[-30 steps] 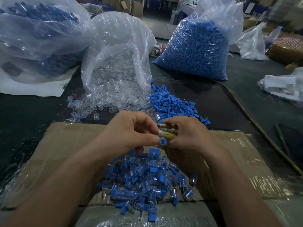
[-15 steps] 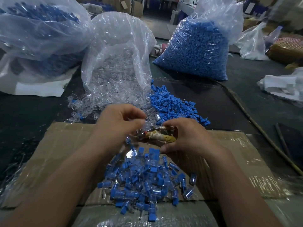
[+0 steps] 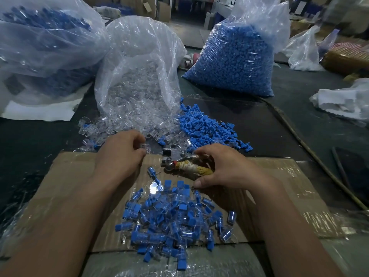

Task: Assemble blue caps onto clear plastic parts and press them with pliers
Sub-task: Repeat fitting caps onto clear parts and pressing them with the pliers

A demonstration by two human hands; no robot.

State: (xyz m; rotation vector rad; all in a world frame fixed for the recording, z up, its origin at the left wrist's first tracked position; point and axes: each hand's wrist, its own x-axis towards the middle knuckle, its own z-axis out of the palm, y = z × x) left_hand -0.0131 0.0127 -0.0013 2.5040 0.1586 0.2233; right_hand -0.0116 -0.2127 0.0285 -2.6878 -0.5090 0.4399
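Left hand [image 3: 119,154] pinches what looks like a clear part [image 3: 144,146]; right hand [image 3: 223,169] grips pliers [image 3: 182,163].

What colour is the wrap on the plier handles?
Yellow and off-white wrap, seen in the head view.

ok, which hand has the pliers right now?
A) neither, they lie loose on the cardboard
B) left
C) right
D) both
C: the right hand has its fingers curled round the taped handles of the pliers, while the left hand pinches a small clear part instead.
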